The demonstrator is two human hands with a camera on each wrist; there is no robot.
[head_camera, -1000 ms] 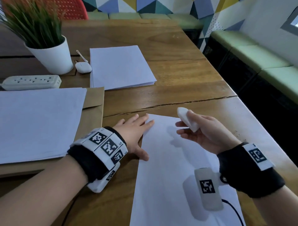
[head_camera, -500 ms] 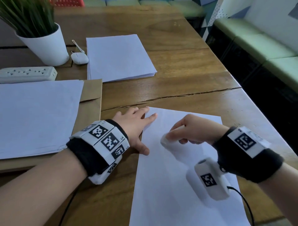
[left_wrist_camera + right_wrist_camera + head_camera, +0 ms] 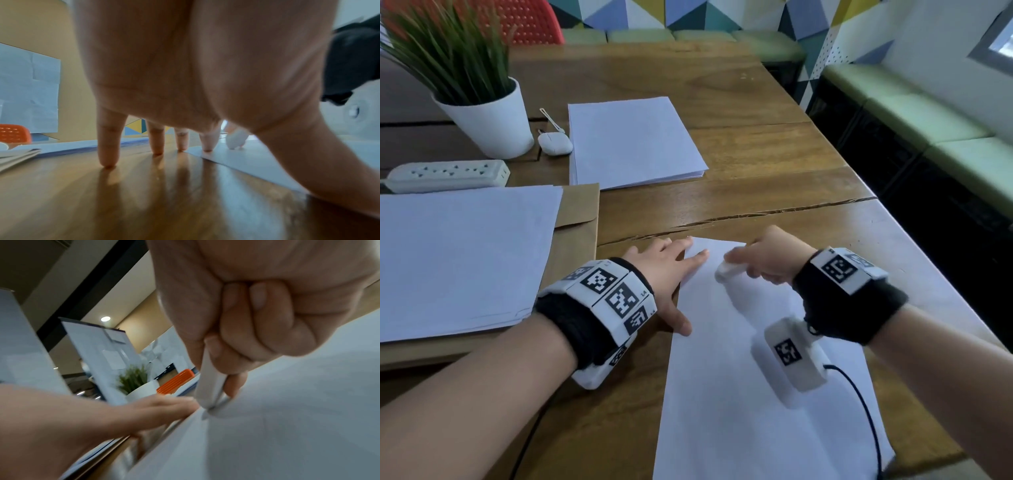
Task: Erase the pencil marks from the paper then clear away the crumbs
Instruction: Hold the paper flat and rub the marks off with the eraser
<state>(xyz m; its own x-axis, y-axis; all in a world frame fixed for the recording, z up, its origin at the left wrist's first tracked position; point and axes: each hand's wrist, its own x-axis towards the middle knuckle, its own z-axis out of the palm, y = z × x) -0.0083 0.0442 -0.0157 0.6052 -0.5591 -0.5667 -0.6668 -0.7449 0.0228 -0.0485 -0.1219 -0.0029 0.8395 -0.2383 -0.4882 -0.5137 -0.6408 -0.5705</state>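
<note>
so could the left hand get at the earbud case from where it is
Probably yes. The left hand lies flat, holding the paper edge, and bare table separates it from the earbud case beside the pot. Reaching would mean letting go of the paper.

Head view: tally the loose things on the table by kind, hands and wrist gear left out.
Paper, sheets or stacks: 3
Eraser: 1
Brown envelope: 1
Potted plant: 1
Power strip: 1
Earbud case: 1
Total: 8

Soft even daylight, faint shadows, wide-angle edge distortion, wrist views blurred, glossy table [image 3: 144,203] reflections
</note>
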